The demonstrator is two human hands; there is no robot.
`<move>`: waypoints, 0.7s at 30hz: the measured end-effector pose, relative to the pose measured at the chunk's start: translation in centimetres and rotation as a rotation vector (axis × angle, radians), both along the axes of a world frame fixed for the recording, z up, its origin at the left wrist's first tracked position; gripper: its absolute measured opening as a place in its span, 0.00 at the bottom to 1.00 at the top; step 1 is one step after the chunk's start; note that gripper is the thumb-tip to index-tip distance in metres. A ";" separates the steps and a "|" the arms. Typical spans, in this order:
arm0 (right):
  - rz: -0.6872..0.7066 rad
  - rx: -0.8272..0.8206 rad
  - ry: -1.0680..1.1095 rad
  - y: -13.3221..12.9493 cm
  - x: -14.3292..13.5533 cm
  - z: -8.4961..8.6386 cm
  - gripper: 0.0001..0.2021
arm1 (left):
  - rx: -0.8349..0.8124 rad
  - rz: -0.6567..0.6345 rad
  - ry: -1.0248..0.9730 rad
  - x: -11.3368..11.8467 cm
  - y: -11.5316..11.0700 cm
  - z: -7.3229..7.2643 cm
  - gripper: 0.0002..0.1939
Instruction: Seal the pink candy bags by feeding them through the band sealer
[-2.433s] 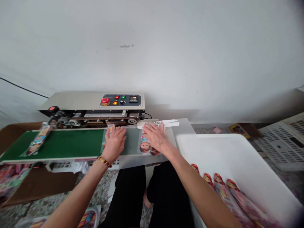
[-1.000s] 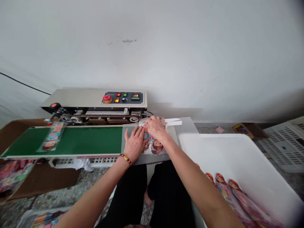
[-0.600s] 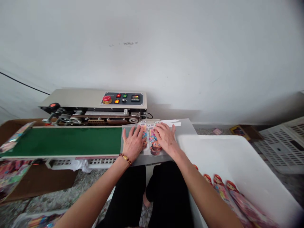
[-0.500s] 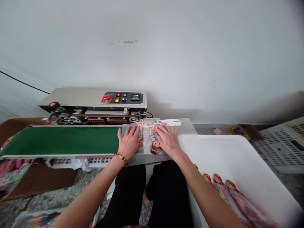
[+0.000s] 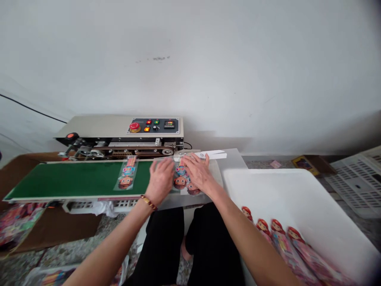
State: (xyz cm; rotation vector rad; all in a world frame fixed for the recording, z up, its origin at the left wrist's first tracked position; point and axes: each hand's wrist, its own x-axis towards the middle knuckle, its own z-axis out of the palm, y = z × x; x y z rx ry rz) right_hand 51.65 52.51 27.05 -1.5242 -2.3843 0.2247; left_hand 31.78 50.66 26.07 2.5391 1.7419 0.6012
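My left hand (image 5: 161, 178), a beaded bracelet at its wrist, is over the right end of the green conveyor belt (image 5: 74, 178). Motion blurs its loosely bent fingers, and I see nothing in them. My right hand (image 5: 199, 171) lies palm down with fingers spread on clear packets with cartoon-face cards. One such packet (image 5: 180, 182) shows between my hands; a second packet (image 5: 194, 188) is partly hidden under the right hand. Left of my left hand, another packet (image 5: 126, 174) lies on the belt, its top edge by the sealing machine (image 5: 119, 127).
A white tub (image 5: 268, 186) at the right holds several red-haired doll packets (image 5: 279, 234). White strips (image 5: 212, 154) lie behind my right hand. A cardboard box (image 5: 59, 226) and a plastic container (image 5: 38, 274) are at lower left. A white crate (image 5: 354, 182) stands far right.
A packet earlier under my left hand now lies further left on the belt. My right hand has shifted left with the packets beneath it. The view has tilted slightly.
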 end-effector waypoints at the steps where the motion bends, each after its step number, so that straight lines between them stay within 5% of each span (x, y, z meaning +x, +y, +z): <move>1: -0.034 0.002 0.000 -0.2 0.6 0.0 0.19 | -0.028 -0.068 -0.002 1.3 0.1 -0.1 0.20; 4: -0.110 0.018 -0.024 -0.7 2.7 -0.2 0.20 | -0.099 -0.140 0.039 3.4 0.6 -0.6 0.23; 7: -0.099 0.029 -0.065 -1.2 4.1 -0.7 0.20 | -0.103 -0.113 0.077 3.0 0.8 -1.3 0.24; 18: 0.000 0.032 -0.079 -1.1 1.7 -1.1 0.16 | -0.118 0.051 0.076 -7.5 1.3 -1.3 0.21; 21: -0.007 0.060 -0.089 -0.8 1.3 -1.5 0.15 | -0.003 0.181 0.037 -7.1 0.3 -0.9 0.20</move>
